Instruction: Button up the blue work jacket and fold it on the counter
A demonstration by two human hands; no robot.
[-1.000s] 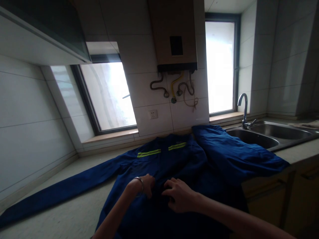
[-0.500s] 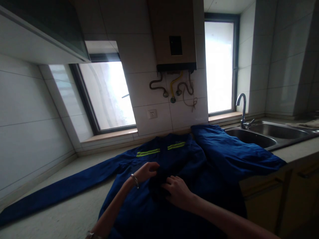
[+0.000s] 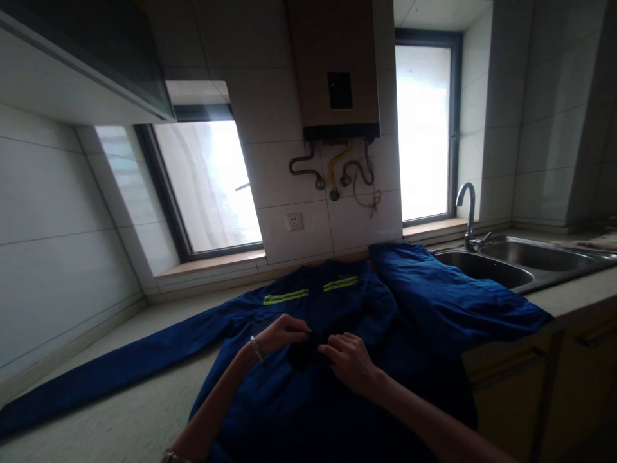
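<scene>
A dark blue work jacket (image 3: 308,392) with two yellow-green reflective stripes (image 3: 311,290) lies spread flat on the kitchen counter (image 3: 120,418). One sleeve (image 3: 120,366) stretches far to the left. My left hand (image 3: 282,333), a bracelet on its wrist, pinches the fabric along the jacket's front middle. My right hand (image 3: 349,360) pinches the same spot from the other side, fingertips almost touching the left ones. What lies between the fingers is too dark to make out beyond the cloth.
A second blue garment (image 3: 448,302) lies at the right, reaching the counter's edge beside a steel double sink (image 3: 525,263) with a tap (image 3: 468,212). A water heater (image 3: 337,71) with pipes hangs on the tiled wall between two windows. A socket (image 3: 294,222) sits below.
Both hands have moved up the jacket's front, away from me, and drawn together. The jacket has not shifted on the counter.
</scene>
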